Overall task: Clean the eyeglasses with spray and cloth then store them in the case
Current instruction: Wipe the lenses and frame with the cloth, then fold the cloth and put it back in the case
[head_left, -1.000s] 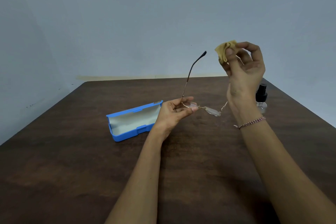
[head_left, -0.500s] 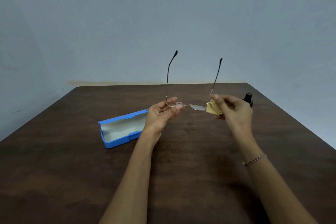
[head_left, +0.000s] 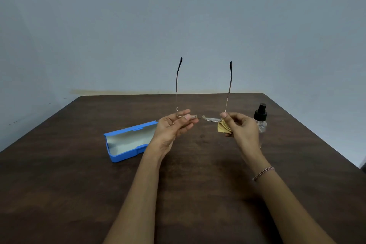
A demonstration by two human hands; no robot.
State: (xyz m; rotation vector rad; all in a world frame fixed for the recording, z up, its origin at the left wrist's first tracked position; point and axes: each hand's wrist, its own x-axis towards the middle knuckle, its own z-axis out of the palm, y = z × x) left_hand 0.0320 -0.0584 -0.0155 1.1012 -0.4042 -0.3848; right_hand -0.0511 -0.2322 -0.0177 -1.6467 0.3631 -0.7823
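Note:
Thin metal-framed eyeglasses (head_left: 210,118) hang above the table with both temples unfolded and pointing up. My left hand (head_left: 175,126) pinches the frame's left lens end. At the right lens end, my right hand (head_left: 240,125) pinches the frame while holding a folded tan cloth (head_left: 223,127) just under the lens. The blue case (head_left: 126,140) lies open on the table to the left, its pale lining showing. A clear spray bottle (head_left: 261,118) with a black cap stands upright just behind my right hand.
The dark brown wooden table (head_left: 79,194) fills the lower view, its far edge meeting a plain grey wall. Its right edge runs diagonally past the spray bottle.
My right hand came down from above with the cloth and took hold of the right end of the frame. The right temple now stands unfolded; the glasses are held level between both hands.

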